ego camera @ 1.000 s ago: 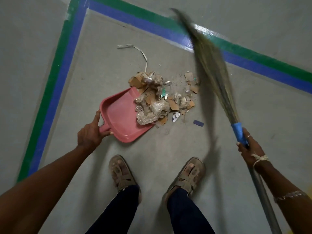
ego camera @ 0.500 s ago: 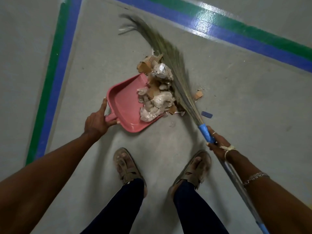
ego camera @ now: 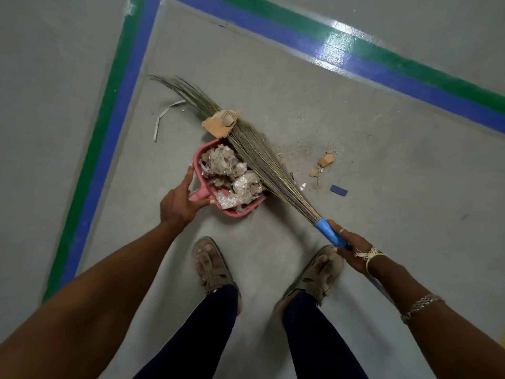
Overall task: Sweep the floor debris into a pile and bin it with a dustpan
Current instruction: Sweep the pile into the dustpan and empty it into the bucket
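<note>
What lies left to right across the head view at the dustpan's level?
From the left: green floor stripe, blue floor stripe, left hand, pink dustpan, cardboard scraps, small blue piece. The broom crosses several of these, so it is left out.

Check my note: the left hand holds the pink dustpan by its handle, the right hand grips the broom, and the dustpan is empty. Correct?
Not quite. The head view shows the dustpan is not empty: crumpled plastic and paper debris fills it. The rest stands: the left hand holds its handle and the right hand grips the broom.
</note>
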A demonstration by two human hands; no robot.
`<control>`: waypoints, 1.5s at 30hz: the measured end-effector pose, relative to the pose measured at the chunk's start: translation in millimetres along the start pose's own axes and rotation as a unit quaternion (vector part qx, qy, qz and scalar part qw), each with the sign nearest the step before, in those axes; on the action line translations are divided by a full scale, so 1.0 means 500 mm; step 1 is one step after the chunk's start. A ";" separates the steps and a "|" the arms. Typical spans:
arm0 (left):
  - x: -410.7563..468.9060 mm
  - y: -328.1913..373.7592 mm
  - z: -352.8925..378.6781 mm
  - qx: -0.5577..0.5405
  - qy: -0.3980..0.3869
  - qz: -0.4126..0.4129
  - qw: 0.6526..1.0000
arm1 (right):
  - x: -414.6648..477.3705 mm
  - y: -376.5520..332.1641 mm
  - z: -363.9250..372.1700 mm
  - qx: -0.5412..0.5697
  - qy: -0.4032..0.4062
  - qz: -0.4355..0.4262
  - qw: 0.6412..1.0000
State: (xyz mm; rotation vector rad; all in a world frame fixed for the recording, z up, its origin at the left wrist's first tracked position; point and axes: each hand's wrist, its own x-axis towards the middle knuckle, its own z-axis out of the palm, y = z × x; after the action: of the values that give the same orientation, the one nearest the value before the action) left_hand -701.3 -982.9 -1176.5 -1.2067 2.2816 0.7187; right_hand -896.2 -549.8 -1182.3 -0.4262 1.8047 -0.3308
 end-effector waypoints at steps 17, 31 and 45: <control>-0.321 0.013 -0.270 -0.057 0.018 -0.010 0.998 | -0.403 -0.240 -0.139 0.066 0.065 0.024 0.995; -0.732 -0.024 -0.600 -0.151 0.071 -0.076 0.983 | -0.835 -0.574 -0.184 -0.016 0.166 -0.055 0.984; -1.215 -0.117 -0.565 -0.311 0.184 -0.240 0.901 | -0.954 -0.703 -0.116 -0.195 0.101 -0.259 0.941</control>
State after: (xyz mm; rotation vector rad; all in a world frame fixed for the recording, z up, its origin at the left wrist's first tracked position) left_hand -384.3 -821.0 -606.0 -2.2696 1.9163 1.1384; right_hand -796.1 -648.3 -603.9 -1.1944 1.9414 -0.3871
